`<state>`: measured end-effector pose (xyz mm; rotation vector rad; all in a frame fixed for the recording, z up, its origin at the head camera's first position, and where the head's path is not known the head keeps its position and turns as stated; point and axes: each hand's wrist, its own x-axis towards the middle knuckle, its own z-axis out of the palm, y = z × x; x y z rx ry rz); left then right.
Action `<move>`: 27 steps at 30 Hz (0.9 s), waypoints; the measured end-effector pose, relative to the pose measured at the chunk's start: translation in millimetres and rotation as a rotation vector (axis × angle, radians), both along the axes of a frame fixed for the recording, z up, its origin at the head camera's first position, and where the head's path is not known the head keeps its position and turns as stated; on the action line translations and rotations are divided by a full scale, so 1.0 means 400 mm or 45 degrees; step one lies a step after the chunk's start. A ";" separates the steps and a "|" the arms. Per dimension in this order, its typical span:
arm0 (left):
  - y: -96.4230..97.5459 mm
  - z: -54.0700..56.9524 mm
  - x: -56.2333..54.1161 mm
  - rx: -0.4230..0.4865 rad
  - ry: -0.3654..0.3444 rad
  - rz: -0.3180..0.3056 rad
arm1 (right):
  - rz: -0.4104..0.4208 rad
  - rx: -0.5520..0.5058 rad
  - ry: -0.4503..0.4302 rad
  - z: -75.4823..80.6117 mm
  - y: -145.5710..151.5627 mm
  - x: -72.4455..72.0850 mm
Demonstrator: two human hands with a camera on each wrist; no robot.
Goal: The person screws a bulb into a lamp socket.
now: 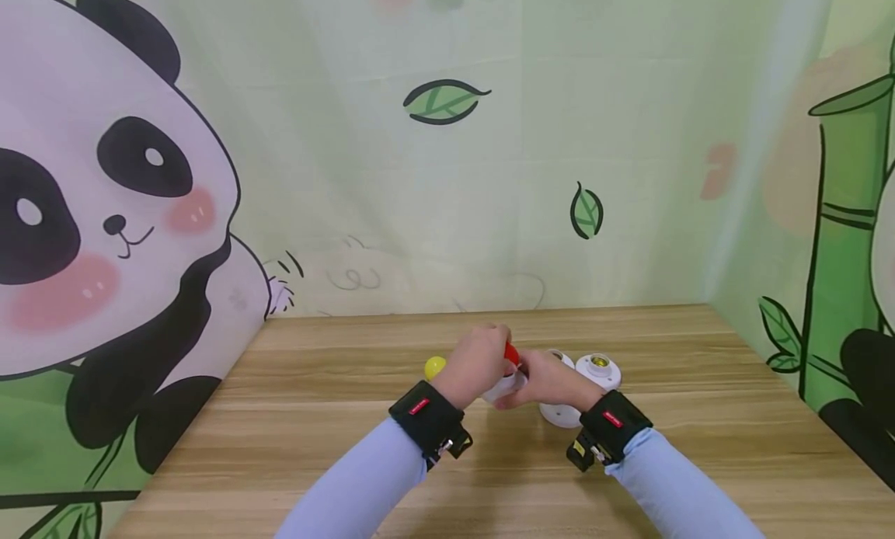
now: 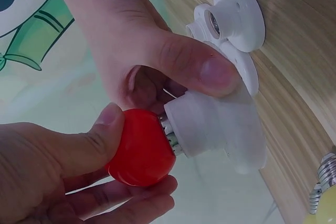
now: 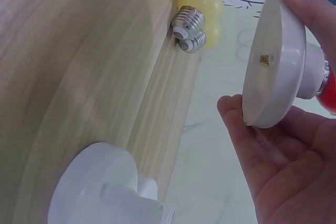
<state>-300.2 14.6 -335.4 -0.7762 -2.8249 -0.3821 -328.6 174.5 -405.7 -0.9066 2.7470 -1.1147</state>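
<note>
My left hand (image 1: 475, 366) holds a red light bulb (image 2: 142, 148) between thumb and fingers. In my right hand (image 1: 552, 380) is a white lamp socket (image 2: 215, 124) with a round base, gripped by the base with the thumb on one side and fingers on the other. The bulb's silver threaded end sits at the socket's mouth, part of the thread still showing in the left wrist view. Held above the table, the socket turns its hollow underside (image 3: 265, 72) toward the right wrist camera, where a small brass-coloured contact shows.
More white lamp sockets (image 1: 599, 370) stand on the wooden table (image 1: 336, 446) beside my right hand. Left of my left hand lies a yellow bulb (image 1: 434, 366); the right wrist view shows several bulbs with silver threads (image 3: 187, 22). A printed panda curtain (image 1: 336, 174) hangs behind.
</note>
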 end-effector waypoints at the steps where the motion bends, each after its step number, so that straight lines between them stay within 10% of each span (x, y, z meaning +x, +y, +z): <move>1: 0.000 0.000 0.000 0.006 -0.008 -0.002 | -0.003 0.000 -0.005 0.001 -0.001 0.000; 18: -0.033 0.041 -0.026 0.053 -0.212 0.027 | -0.028 0.005 -0.019 0.004 0.001 0.002; 27: -0.131 0.120 -0.080 -0.043 -0.273 0.265 | -0.084 0.033 -0.043 0.009 0.007 0.007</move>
